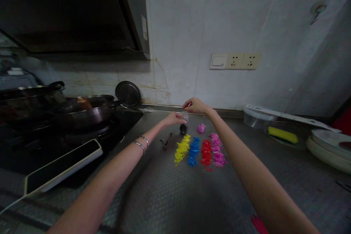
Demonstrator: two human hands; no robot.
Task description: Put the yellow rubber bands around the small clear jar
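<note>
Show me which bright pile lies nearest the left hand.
The yellow pile, at the row's left end, is nearest the left hand; the blue pile, red pile and pink pile lie farther right.

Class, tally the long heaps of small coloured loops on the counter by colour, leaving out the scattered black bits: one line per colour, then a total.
Yellow heap: 1
Blue heap: 1
Red heap: 1
Pink heap: 1
Total: 4
</note>
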